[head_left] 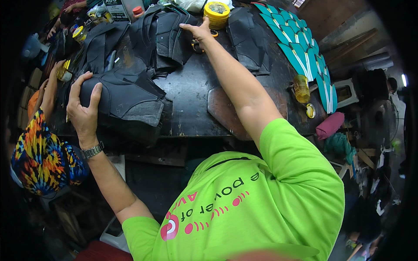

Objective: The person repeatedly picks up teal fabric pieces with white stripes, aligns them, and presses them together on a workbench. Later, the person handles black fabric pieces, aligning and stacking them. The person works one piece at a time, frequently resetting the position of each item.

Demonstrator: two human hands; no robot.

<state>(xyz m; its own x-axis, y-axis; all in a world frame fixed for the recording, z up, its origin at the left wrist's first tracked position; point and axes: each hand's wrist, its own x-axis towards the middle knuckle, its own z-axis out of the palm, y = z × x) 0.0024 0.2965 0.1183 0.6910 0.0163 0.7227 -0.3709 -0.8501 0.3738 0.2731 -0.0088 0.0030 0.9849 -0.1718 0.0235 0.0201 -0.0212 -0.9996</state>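
My left hand [84, 102], with a watch on its wrist, lies curled round the left end of a stack of black shoe uppers [126, 98] near the table's front edge. Its thumb rests on top and the fingers bend over the far side. Reaching far across the table, my right hand [201, 32] has thumb and fingers spread. The thumb tip meets the edge of another stack of black shoe uppers [171, 41]. Just below this hand sit scissors [198, 46] with dark and orange handles, partly hidden. A yellow tub [216, 15] stands beyond its fingers.
More black pieces [248, 41] lie right of my arm. Green pieces with white strips [300, 43] line the right side, beside a jar of yellowish liquid [301, 88]. A brown board [222, 108] lies under my right arm. At the left, another person's arm [51, 89] reaches in.
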